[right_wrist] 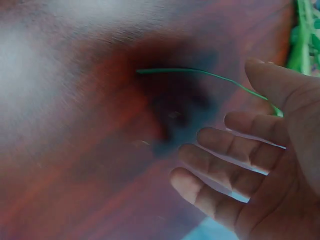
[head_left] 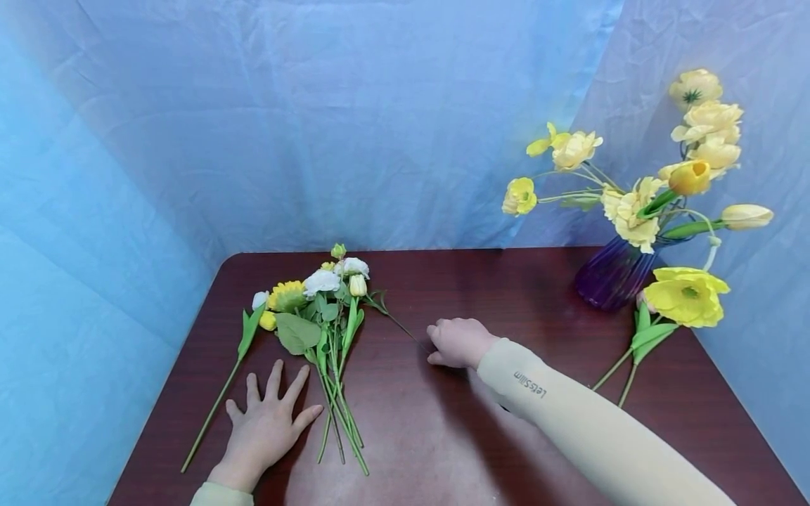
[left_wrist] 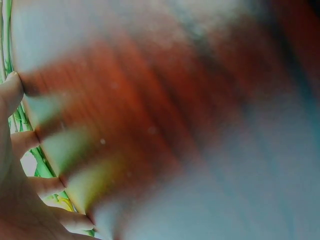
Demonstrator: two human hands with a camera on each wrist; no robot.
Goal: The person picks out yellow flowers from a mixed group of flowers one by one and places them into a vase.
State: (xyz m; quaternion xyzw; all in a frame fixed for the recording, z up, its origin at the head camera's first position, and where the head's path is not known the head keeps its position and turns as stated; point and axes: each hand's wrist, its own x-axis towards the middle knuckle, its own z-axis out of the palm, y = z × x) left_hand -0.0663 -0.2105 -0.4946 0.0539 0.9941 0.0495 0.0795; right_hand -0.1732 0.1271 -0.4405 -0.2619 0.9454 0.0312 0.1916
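Observation:
My left hand [head_left: 266, 427] rests on the table with its fingers spread, close to the left side of a bundle of artificial flowers. The bundle has white blooms [head_left: 321, 282], a yellow sunflower [head_left: 287, 296] and crossed green stems [head_left: 339, 416]. To the bundle's right, my right hand [head_left: 462, 343] hovers low over the table by a thin flower stem [right_wrist: 200, 71]. In the right wrist view its fingers [right_wrist: 232, 147] are relaxed and apart, holding nothing; the stem passes near the thumb. That stem's leafy end [head_left: 377, 302] lies beside the bundle.
A purple glass vase [head_left: 610, 277] with several yellow flowers stands at the back right. A yellow poppy-like flower [head_left: 688, 296] and leafy stems [head_left: 648, 339] are in front of it. A white tulip's stem [head_left: 214, 411] lies far left. Blue cloth [head_left: 380, 126] hangs behind the dark table [head_left: 411, 436].

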